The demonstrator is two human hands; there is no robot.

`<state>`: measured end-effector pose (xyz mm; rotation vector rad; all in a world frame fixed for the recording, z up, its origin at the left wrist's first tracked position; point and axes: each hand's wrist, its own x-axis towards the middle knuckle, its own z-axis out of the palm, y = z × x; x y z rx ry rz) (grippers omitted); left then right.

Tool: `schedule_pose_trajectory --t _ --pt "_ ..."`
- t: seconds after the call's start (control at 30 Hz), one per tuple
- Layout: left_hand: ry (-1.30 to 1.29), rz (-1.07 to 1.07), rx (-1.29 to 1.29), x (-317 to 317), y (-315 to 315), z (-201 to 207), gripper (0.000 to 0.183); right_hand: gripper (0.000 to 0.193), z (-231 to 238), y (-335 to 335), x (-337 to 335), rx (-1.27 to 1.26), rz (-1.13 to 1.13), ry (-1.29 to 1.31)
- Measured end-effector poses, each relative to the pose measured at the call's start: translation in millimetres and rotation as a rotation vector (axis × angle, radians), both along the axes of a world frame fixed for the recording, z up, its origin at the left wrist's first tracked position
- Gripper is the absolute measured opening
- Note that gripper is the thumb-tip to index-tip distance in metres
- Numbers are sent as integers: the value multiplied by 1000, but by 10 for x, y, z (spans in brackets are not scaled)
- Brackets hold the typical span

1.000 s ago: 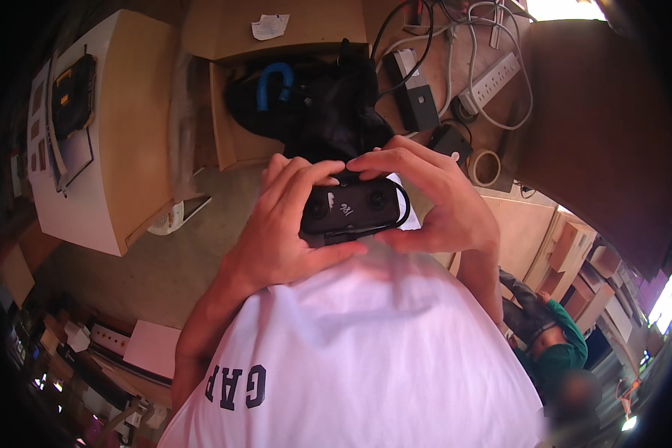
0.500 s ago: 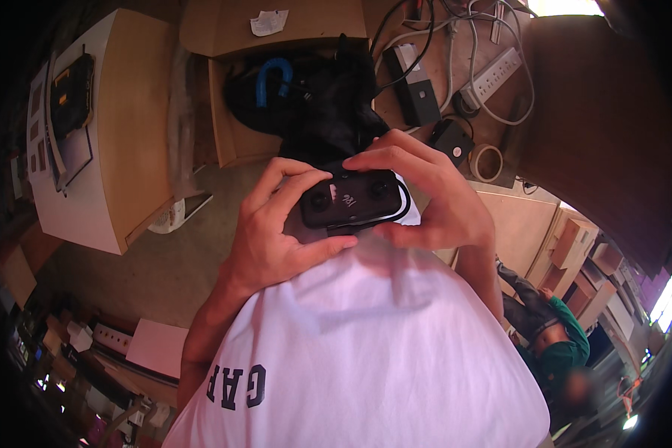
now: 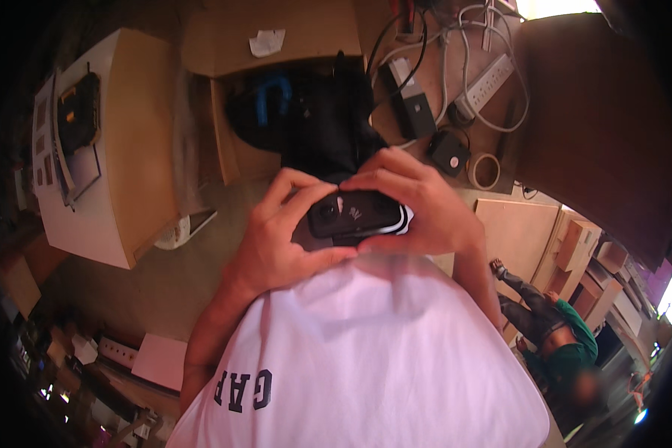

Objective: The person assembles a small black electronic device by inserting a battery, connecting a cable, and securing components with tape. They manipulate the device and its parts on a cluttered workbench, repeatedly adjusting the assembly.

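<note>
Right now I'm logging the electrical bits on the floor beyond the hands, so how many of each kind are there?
White power strip: 1
Black rectangular power adapter: 1
Small black square charger: 1
Pale roll of tape: 1
Total: 4
Both hands, left and right, hold a small black device.

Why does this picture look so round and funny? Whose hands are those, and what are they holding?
A camera worn on a person's head took it, looking down. Its wide lens bends everything round. The white shirt is the person's own. Their left hand and right hand together hold a small black device close to the chest. Below on the floor lie a black bag, a white power strip with cables, a roll of tape and cardboard boxes. Another person in green is at the right.
</note>
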<state>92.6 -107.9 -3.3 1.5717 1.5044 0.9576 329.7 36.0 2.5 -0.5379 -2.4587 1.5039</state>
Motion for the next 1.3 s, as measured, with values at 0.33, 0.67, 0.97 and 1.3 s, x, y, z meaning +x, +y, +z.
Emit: schedule_pose_trajectory --t 0.33,0.67,0.97,1.3 --pt "-611 363 67 -684 -353 -384 93 43 155 133 -16 31 -605 366" --pt "-1193 123 607 -1765 -124 507 103 19 -10 427 6 -92 -701 116" --pt "-224 373 485 -1080 342 544 112 33 -414 382 368 74 -469 -434" --pt "-367 218 228 -556 499 -439 83 38 -693 415 1493 25 -783 -709"
